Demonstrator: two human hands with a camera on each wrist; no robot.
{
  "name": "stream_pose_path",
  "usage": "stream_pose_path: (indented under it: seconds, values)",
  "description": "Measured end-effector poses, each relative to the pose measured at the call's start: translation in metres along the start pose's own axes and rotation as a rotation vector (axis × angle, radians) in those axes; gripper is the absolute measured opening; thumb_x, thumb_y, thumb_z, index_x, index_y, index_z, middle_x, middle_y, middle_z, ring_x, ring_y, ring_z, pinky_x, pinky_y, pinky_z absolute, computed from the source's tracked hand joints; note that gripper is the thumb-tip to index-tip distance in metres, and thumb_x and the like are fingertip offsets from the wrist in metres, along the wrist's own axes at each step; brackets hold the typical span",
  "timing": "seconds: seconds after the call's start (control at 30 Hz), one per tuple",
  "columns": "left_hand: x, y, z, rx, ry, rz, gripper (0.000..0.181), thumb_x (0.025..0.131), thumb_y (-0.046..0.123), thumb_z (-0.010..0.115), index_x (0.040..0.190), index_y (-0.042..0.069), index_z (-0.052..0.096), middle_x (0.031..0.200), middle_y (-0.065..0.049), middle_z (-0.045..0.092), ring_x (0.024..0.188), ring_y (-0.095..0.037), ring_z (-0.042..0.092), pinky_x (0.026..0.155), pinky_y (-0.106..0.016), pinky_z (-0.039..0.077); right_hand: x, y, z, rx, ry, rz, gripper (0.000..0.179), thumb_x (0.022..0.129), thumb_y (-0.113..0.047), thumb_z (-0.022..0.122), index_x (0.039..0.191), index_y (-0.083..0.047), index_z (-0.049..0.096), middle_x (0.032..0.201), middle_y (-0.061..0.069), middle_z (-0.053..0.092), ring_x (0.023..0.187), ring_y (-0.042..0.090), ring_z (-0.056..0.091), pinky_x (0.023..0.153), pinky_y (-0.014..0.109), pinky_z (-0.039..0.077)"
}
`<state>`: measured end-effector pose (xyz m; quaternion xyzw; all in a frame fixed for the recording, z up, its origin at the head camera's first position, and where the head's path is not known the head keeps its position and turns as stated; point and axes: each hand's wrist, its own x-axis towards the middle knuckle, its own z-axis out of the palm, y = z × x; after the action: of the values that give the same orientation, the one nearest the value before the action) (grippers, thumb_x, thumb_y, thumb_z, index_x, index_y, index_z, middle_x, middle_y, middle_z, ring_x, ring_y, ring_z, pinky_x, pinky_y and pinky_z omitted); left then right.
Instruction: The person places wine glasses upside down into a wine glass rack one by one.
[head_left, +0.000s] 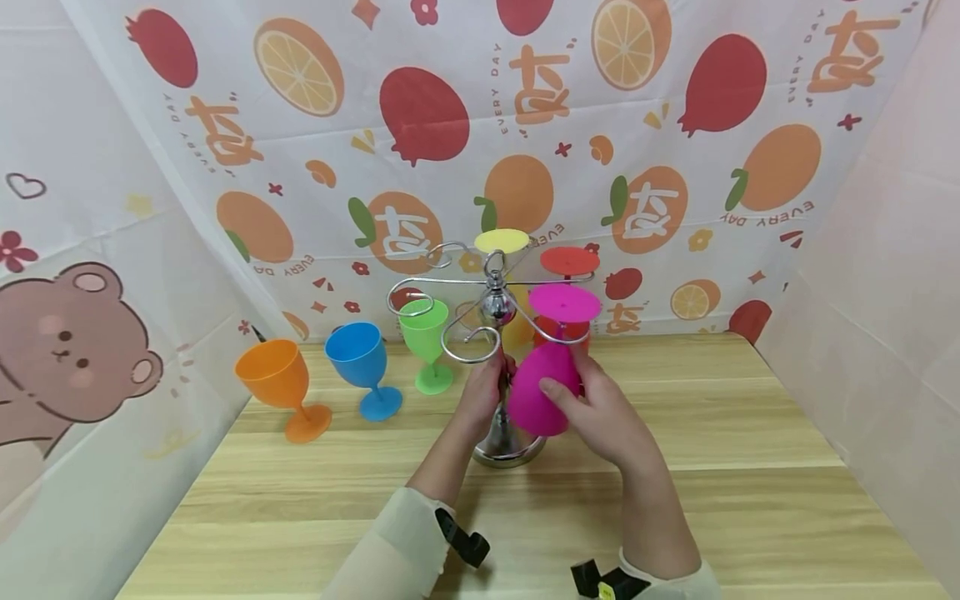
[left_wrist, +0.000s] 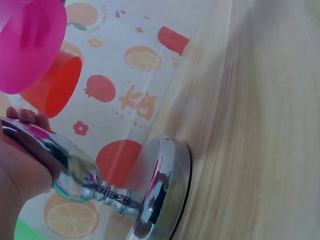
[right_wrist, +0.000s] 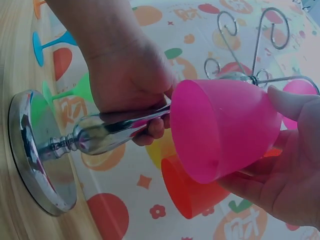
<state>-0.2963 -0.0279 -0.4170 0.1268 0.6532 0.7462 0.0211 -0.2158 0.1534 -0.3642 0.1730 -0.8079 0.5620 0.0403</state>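
A chrome goblet rack (head_left: 496, 304) with curled wire arms stands on the table. My left hand (head_left: 483, 387) grips its post, fingers wrapped round the metal in the right wrist view. My right hand (head_left: 607, 408) holds a magenta goblet (head_left: 543, 390) upside down by its bowl, thumb on the near side and fingers behind. The goblet's stem is at one wire arm, its foot (head_left: 564, 302) above the loop. Behind it a red goblet (right_wrist: 187, 187) hangs upside down, partly covered. A yellow goblet (head_left: 502, 241) hangs at the far side, mostly hidden behind the rack.
Upright on the left of the table are an orange goblet (head_left: 275, 379), a blue goblet (head_left: 360, 362) and a green goblet (head_left: 426, 337). The rack's round chrome base (head_left: 510, 450) rests on the wooden table (head_left: 750, 483). A fruit-printed cloth (head_left: 570, 108) hangs behind.
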Motion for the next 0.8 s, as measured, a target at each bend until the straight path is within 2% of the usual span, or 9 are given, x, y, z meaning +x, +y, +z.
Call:
stream_pose_path:
  seconds: [0.13,0.23,0.33,0.47,0.63,0.8]
  values:
    - [0.009,-0.016,0.000,-0.037,0.021,-0.038,0.044,0.109,0.033,0.028,0.080,0.011,0.054,0.073,0.004,0.052,0.068,-0.010,0.046,0.061,-0.024,0.036,0.003,0.004,-0.001,0.003,0.042,0.004,0.072,0.095,-0.038,0.063,0.155,-0.027,0.025,0.144,0.006,0.045,0.130,0.032,0.049,0.087,0.047,0.057]
    - [0.011,-0.022,0.001,-0.034,0.043,-0.032,0.047,0.108,0.040,0.030,0.080,0.011,0.055,0.071,0.003,0.052,0.064,-0.010,0.043,0.059,-0.023,0.034,0.006,0.007,0.000,-0.006,0.074,0.020,0.072,0.096,-0.040,0.062,0.155,-0.026,0.024,0.144,0.006,0.044,0.130,0.032,0.048,0.086,0.048,0.057]
    - [0.011,-0.024,0.001,-0.006,0.052,-0.015,0.053,0.106,0.046,0.031,0.081,0.007,0.058,0.069,0.002,0.052,0.060,-0.011,0.038,0.057,-0.024,0.031,0.011,0.011,0.001,-0.005,0.112,0.025,0.071,0.096,-0.039,0.060,0.156,-0.030,0.022,0.144,0.007,0.042,0.131,0.031,0.046,0.085,0.050,0.057]
    - [0.009,-0.024,0.000,-0.005,0.043,-0.006,0.057,0.106,0.046,0.028,0.086,0.003,0.060,0.070,0.001,0.053,0.060,-0.012,0.039,0.056,-0.024,0.033,0.017,0.015,0.004,-0.025,0.153,0.003,0.070,0.097,-0.040,0.058,0.156,-0.032,0.020,0.144,0.006,0.041,0.130,0.028,0.045,0.084,0.051,0.057]
    - [0.008,-0.024,-0.001,-0.025,0.036,-0.004,0.056,0.107,0.044,0.029,0.090,0.001,0.059,0.074,0.001,0.056,0.066,-0.013,0.048,0.059,-0.024,0.038,0.019,0.016,0.004,-0.096,0.185,-0.018,0.072,0.096,-0.045,0.058,0.156,-0.030,0.020,0.142,0.008,0.041,0.129,0.027,0.045,0.085,0.051,0.057]
    - [0.009,-0.028,-0.001,0.016,0.013,0.008,0.057,0.107,0.042,0.031,0.096,-0.007,0.059,0.080,-0.003,0.060,0.071,-0.013,0.051,0.063,-0.025,0.041,0.017,0.019,-0.001,-0.133,0.213,-0.003,0.075,0.094,-0.046,0.062,0.156,-0.031,0.023,0.142,0.009,0.041,0.129,0.028,0.044,0.085,0.051,0.057]
